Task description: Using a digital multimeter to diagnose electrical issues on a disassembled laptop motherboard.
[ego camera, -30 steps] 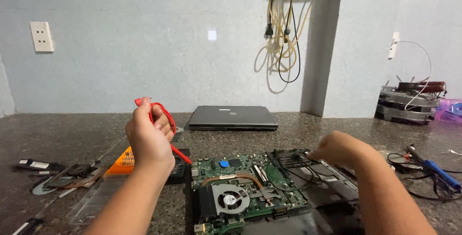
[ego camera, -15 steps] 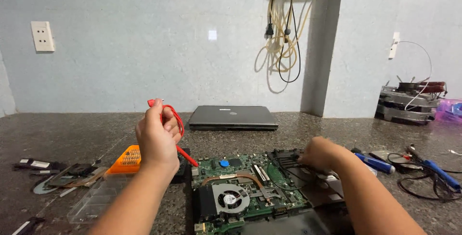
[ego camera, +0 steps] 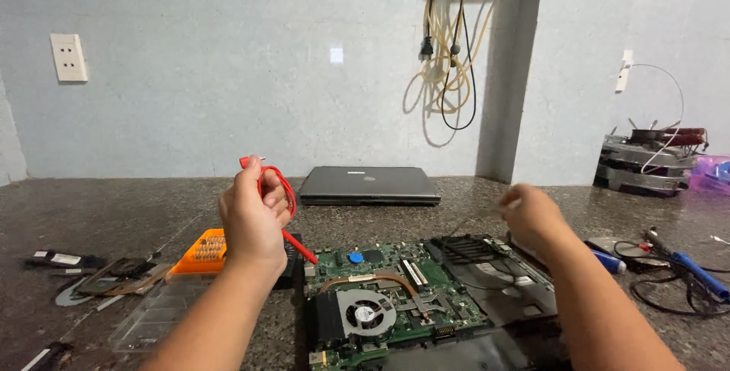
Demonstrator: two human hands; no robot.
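The right hand (ego camera: 532, 215) is lifting up off the green board (ego camera: 395, 295), curled so I cannot tell what it is pinching, while the left hand (ego camera: 255, 219) is gripping a thin red tool (ego camera: 283, 196), light and stiff, above the near counter (ego camera: 152, 204).

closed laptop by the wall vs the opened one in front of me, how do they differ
The closed laptop is whole, lid shut, a flat grey slab; the opened laptop shows its green circuit board and round fan. The closed laptop lies back by the wall, out of the hands' reach; the opened laptop lies right below the left hand and right hand. Both rest flat on the dark stone counter.
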